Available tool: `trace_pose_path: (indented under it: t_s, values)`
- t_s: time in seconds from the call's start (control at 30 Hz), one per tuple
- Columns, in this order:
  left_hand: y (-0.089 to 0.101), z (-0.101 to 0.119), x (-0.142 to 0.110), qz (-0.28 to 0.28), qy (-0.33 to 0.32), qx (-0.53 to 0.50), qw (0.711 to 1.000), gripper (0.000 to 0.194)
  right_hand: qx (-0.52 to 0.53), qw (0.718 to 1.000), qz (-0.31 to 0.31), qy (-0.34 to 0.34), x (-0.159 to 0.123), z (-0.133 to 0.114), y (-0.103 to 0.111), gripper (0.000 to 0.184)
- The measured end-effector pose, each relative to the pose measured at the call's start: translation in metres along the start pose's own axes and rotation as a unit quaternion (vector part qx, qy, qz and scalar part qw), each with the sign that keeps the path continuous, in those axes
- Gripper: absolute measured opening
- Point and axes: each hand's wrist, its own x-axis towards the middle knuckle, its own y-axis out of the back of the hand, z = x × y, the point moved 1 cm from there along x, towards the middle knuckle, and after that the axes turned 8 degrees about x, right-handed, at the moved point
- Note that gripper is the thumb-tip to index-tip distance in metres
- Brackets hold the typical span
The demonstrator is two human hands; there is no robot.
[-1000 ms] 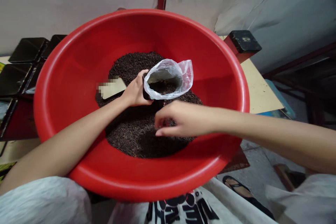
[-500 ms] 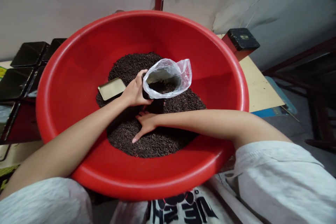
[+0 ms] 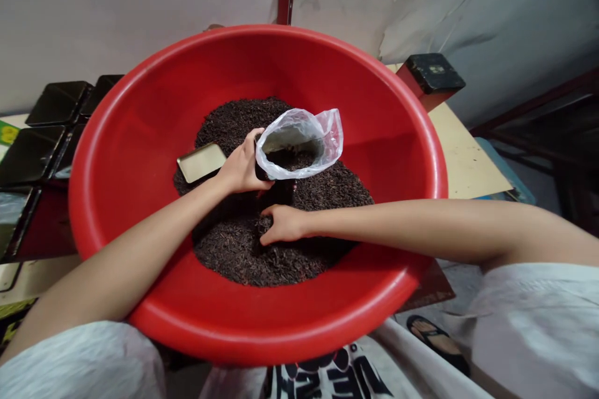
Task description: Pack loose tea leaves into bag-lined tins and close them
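My left hand (image 3: pixel 244 165) is wrapped round a dark tin (image 3: pixel 261 169), with its mouth tilted up towards me. A clear plastic bag (image 3: pixel 332 132) lines the tin and folds out over its mouth; some dark leaves lie inside. My right hand (image 3: pixel 286 223) is closed on loose tea leaves just below the tin, fingers curled and partly sunk in the heap. The dark tea leaves (image 3: pixel 234 265) cover the bottom of a large red basin (image 3: pixel 262 327). Left of the tin, a rectangular tin lid (image 3: pixel 202 163) lies on the leaves, its pale inner side up.
Several dark square tins (image 3: pixel 32 153) stand left of the basin, one open with plastic inside. A red tin with a black lid (image 3: pixel 434 75) sits behind the right rim on a pale board (image 3: pixel 468 156). A peeling wall (image 3: pixel 346 0) rises behind.
My right hand has shifted a little right and curled from spread fingers to a grip on the tea leaves. My left hand keeps holding the tin in the same place.
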Motion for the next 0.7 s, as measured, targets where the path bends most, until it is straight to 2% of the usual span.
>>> trace_pose_path:
  t_s: [0.13, 0.23, 0.37, 0.53, 0.63, 0.7]
  values:
    - [0.0, 0.0, 0.001, -0.011, 0.002, -0.01, 1.0, 0.11, 0.145, 0.989, -0.041, -0.007, -0.039, -0.01, 0.028, 0.023]
    - [-0.001, 0.001, 0.001, -0.008, 0.005, -0.012, 1.0, 0.11, 0.21, 0.977, -0.024, 0.012, -0.069, -0.025, 0.053, 0.015]
    - [-0.003, 0.0, 0.0, -0.003, 0.011, -0.009, 1.0, 0.105, 0.164, 0.982, 0.046, 0.078, -0.098, -0.049, 0.087, 0.014]
    - [-0.001, 0.002, 0.0, 0.0, 0.02, -0.016, 1.0, 0.106, 0.057, 0.967, 0.19, 0.159, -0.095, -0.069, 0.121, 0.017]
    - [0.0, 0.004, 0.0, -0.007, 0.042, -0.016, 0.999, 0.108, 0.016, 0.946, 0.276, 0.17, -0.079, -0.072, 0.129, 0.018]
    - [0.0, 0.004, 0.0, -0.009, 0.049, -0.016, 0.999, 0.108, -0.041, 0.936, 0.305, 0.172, -0.067, -0.07, 0.129, 0.021]
